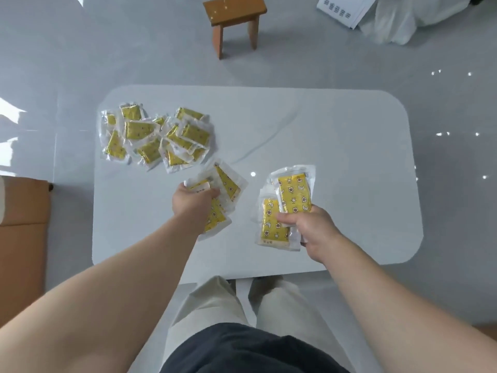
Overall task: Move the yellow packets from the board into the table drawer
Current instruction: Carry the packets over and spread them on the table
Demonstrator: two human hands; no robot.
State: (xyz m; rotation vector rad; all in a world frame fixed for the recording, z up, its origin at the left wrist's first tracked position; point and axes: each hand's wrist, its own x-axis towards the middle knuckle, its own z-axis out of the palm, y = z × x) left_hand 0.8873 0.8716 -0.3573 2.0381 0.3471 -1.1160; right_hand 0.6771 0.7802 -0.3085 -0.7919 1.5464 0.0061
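Note:
A pile of several yellow packets (156, 135) in clear wrappers lies at the far left of the white table top (336, 146). My left hand (192, 204) grips a fanned bunch of yellow packets (227, 183) above the table's middle. My right hand (314, 228) pinches two or three yellow packets (293, 195) printed with stars and moons, held over the table's near right part. No drawer shows in this view; the table's front edge hides anything under it.
A small wooden stool (234, 20) stands on the grey floor beyond the table. A brown box (21, 238) sits at the left. White bags and a printed sheet (341, 9) lie at the far right. My legs are under the near edge.

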